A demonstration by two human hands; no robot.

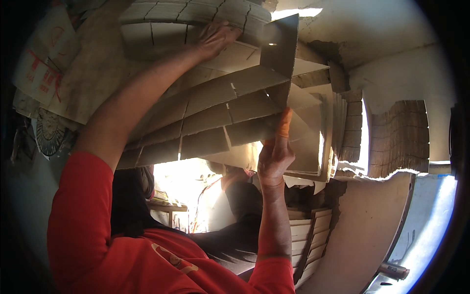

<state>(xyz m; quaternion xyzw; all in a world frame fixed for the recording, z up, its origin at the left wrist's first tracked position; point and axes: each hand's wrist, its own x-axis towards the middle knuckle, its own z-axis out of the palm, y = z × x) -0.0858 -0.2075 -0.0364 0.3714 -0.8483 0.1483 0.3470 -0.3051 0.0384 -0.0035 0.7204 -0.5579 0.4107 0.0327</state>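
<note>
A partly assembled cardboard divider (205,110) of long slotted strips stretches across the middle, with an upright cross strip (280,46) standing at its right end. My right hand (276,157) grips the divider low at that end. One finger wears an orange cover and points up along the cardboard; the fingertips behind it are hidden. At the far side, my left hand (218,40) has its fingers bent over the edge of a slotted cardboard strip (169,34) at the front of a stack (196,11). Its thumb is not clearly visible.
Stacked cardboard sheets (313,132) stand right of the divider, with a bundle of slotted strips (399,137) farther right. More stacked strips (311,235) lie near my right forearm. Printed cardboard (41,73) lies at the far left. A metal cylinder (394,271) sits at lower right.
</note>
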